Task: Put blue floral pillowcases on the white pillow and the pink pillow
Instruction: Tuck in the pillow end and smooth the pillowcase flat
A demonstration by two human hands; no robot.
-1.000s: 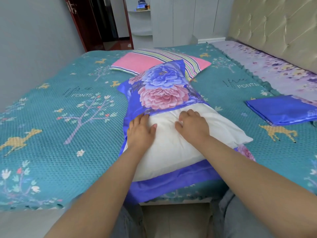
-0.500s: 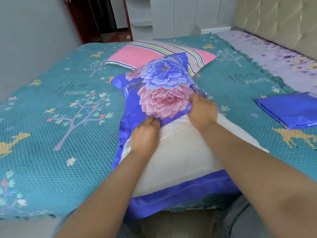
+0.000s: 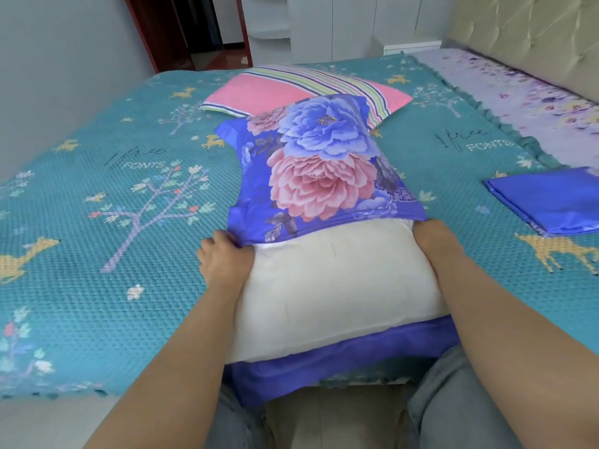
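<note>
I'm looking across a bed under a teal bedspread (image 3: pixel 97 280) printed with trees and deer, a padded headboard (image 3: pixel 525 37) at the far right and a dark doorway at the far left. The white pillow (image 3: pixel 334 286) lies at the near edge of the bed, its far half already inside the blue floral pillowcase (image 3: pixel 317 170), whose lower layer sticks out beneath the pillow's near end and hangs over the edge. My left hand (image 3: pixel 223 260) is at the pillow's left side, fingers closed on the open hem of the case. My right hand (image 3: pixel 434 241) is at the right side, gripping the same hem at its corner. The pink pillow (image 3: pixel 269 92), with a striped band, lies farther off, partly behind the covered end. A second, folded blue pillowcase (image 3: pixel 547 199) rests at the right, well apart from both pillows.
</note>
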